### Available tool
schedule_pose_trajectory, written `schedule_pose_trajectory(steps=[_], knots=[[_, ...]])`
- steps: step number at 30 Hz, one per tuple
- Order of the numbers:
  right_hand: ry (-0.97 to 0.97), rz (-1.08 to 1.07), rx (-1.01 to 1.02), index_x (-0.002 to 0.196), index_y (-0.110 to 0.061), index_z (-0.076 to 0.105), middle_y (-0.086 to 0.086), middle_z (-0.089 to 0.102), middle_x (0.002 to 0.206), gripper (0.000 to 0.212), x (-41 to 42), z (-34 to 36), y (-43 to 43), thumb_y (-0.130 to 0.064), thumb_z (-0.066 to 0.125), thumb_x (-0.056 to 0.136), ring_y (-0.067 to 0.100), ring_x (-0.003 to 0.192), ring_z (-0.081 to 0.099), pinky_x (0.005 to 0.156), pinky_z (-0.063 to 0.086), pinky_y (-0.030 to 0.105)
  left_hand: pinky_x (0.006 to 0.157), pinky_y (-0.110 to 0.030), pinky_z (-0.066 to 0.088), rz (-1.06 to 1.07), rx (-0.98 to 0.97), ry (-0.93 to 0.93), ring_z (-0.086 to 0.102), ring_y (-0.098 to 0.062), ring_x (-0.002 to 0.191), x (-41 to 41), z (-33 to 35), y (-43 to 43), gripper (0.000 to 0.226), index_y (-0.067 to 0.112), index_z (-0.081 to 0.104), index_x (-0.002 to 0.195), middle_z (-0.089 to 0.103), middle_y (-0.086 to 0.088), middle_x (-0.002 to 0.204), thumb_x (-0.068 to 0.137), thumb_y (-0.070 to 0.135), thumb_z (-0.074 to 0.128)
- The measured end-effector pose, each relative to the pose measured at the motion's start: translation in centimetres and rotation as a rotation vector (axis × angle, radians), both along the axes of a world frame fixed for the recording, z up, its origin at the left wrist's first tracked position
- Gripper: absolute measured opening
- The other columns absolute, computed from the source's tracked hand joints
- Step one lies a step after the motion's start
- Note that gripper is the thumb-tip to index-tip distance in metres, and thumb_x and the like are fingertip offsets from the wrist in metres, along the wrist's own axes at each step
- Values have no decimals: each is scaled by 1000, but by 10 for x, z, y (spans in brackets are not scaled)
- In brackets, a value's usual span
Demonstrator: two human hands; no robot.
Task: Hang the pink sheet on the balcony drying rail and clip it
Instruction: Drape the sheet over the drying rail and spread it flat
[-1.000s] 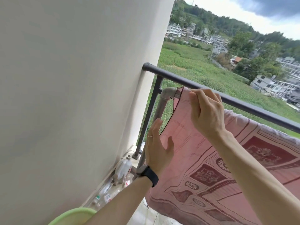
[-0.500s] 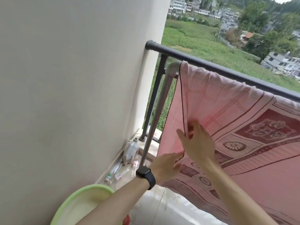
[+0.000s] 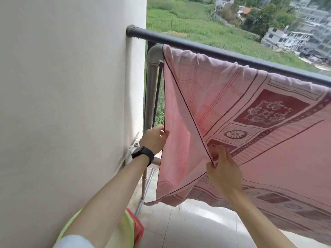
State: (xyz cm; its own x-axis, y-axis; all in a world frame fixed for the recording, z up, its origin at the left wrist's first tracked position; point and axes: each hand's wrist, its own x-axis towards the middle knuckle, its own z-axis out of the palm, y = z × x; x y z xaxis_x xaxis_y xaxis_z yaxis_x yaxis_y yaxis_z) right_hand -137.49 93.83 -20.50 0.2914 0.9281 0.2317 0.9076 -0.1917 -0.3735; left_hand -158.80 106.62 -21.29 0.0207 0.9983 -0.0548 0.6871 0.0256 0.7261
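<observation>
The pink sheet point(image 3: 254, 111), patterned with dark red panels, hangs draped over the drying rail, a grey pipe whose elbow point(image 3: 154, 54) shows at its left end. My left hand point(image 3: 155, 138), with a black watch on the wrist, pinches the sheet's left side edge about halfway down. My right hand point(image 3: 222, 169) pinches the hemmed edge of a folded-over front layer lower and to the right. Between the two hands the fabric is spread into a triangular flap. No clip shows in the view.
A dark balcony railing point(image 3: 223, 51) runs just behind the drying rail. A white wall point(image 3: 71, 104) stands close on the left. A green basin point(image 3: 129, 228) and a red basket point(image 3: 138, 228) sit on the tiled floor by my left elbow.
My hands came down from the top of the rail to the sheet's lower edges and moved apart, spreading the left end. The camera tilted down.
</observation>
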Motion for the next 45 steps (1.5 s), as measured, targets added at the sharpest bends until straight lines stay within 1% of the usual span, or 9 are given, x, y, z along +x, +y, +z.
schedule_pose_trajectory(steps=[6,9,13,16,24,29,35,41,45], knots=[[-4,111,-336,101,-22,54,3,62,93,18,-7,-54,-7,-20,52,83,30,81,60,69,51,40,65,-31,39,165,172,357,53,-30,70,-33,17,-6,22,22,58,100,59,-4,79,100,37,43],[21,223,-452,112,-16,54,11,67,101,27,-37,-89,-1,-24,51,87,34,95,64,75,51,38,66,-31,41,157,213,277,58,-32,76,-38,29,-5,19,24,61,100,66,-3,85,97,36,46],[130,363,-445,104,-31,46,-10,60,105,20,-75,-87,8,-43,56,91,18,87,64,75,52,33,81,-37,54,24,51,67,65,-20,91,-46,16,-19,21,34,58,111,68,14,100,91,34,54],[117,459,-409,123,-30,49,-14,53,122,34,-86,-56,16,-45,55,93,10,97,60,88,51,33,85,-37,54,54,52,-101,66,-15,91,-54,13,-27,19,31,62,109,68,15,99,91,34,55],[-17,554,217,126,-22,57,-5,59,125,33,-66,108,44,-33,60,95,10,105,59,87,51,27,69,-3,43,114,385,-409,62,3,89,-64,116,-10,19,26,60,112,65,18,99,96,37,58],[-235,518,734,117,-11,65,4,64,118,30,-66,215,75,-29,58,95,22,109,56,91,45,31,78,-18,48,119,681,-363,60,-3,95,-64,186,17,37,30,54,124,60,12,113,91,43,64],[-236,485,382,112,-33,69,-11,70,106,32,-85,258,110,-50,47,98,9,86,64,69,56,34,86,-23,54,-95,636,-284,62,6,97,-61,208,24,24,36,68,114,70,16,106,93,44,62],[-219,493,311,101,-32,71,-11,72,88,29,-106,256,129,-56,59,89,13,72,63,63,57,35,71,-17,45,160,721,-341,58,-1,93,-52,171,-6,22,31,55,101,58,14,104,87,41,68],[-68,490,283,82,-35,66,-10,70,84,9,-111,257,133,-40,66,90,12,68,61,61,55,34,74,-27,49,156,464,-179,58,-5,91,-38,141,-23,34,33,61,112,59,16,102,88,57,59]])
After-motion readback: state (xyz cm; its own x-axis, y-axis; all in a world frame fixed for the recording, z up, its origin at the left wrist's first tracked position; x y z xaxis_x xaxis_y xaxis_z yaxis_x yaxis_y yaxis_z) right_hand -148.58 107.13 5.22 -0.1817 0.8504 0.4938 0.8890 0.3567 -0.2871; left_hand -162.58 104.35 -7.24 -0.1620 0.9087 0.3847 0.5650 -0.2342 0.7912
